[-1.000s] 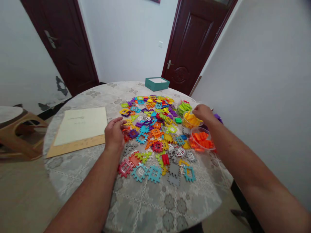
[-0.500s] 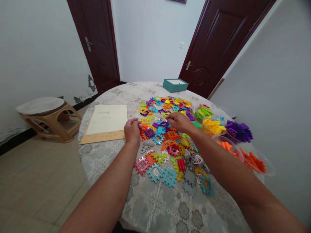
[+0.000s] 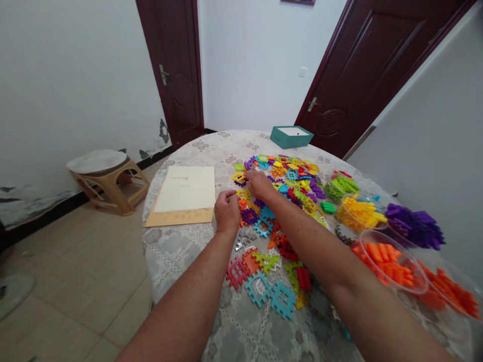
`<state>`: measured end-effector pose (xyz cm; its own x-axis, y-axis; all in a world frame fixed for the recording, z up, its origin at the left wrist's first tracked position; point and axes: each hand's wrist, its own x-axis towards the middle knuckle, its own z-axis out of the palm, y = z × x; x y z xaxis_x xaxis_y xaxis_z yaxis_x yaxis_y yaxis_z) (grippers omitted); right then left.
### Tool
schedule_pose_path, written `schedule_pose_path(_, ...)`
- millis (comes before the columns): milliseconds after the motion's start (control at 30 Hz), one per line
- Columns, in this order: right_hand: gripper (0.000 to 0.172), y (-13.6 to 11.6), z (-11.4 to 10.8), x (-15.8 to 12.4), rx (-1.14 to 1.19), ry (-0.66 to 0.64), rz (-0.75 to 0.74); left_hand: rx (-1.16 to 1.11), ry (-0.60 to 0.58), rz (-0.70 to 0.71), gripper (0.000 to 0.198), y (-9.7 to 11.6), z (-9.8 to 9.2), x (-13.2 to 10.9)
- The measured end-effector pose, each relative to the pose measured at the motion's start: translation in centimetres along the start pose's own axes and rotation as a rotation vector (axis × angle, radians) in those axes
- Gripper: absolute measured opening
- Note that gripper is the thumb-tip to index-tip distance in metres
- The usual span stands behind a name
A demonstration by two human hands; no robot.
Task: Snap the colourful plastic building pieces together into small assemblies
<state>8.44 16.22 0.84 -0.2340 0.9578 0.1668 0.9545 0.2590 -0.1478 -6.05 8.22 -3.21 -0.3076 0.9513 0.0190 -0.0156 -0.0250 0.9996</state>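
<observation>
My left hand (image 3: 227, 212) rests at the left edge of a heap of plastic building pieces, its fingers curled closed. Whatever it may hold is hidden. Beside its fingertips lie orange and yellow pieces and a purple window-frame piece (image 3: 249, 216). Farther away, my right hand (image 3: 260, 185) reaches over the heap with fingers bent together, close to a yellow toothed piece (image 3: 239, 177). What lies between those fingers is too small to tell. Nearer to me are a red window piece (image 3: 237, 272) and two turquoise toothed pieces, one (image 3: 283, 299) lying to the right.
A cream sheet (image 3: 186, 188) lies over brown card (image 3: 177, 217) on the left. At the back stands a green box (image 3: 291, 137). Tubs of yellow (image 3: 360, 212), purple (image 3: 415, 226) and orange pieces (image 3: 390, 264) line the right. A stool (image 3: 109, 181) stands left of the round table.
My right hand has moved left and slightly away, from the heap's middle to its left edge by the yellow piece. The view has swung left. My left hand stays beside the heap.
</observation>
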Motion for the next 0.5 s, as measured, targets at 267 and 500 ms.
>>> schedule_pose_path(267,0.044,-0.9,1.8,1.9,-0.117,-0.079,-0.064,0.052,0.018,0.035,0.024,-0.6,0.1,0.3)
schedule_pose_path(500,0.032,0.9,-0.2,-1.3,-0.026,-0.064,-0.065,0.038,0.004,0.015,0.025,-0.4,0.1,0.2)
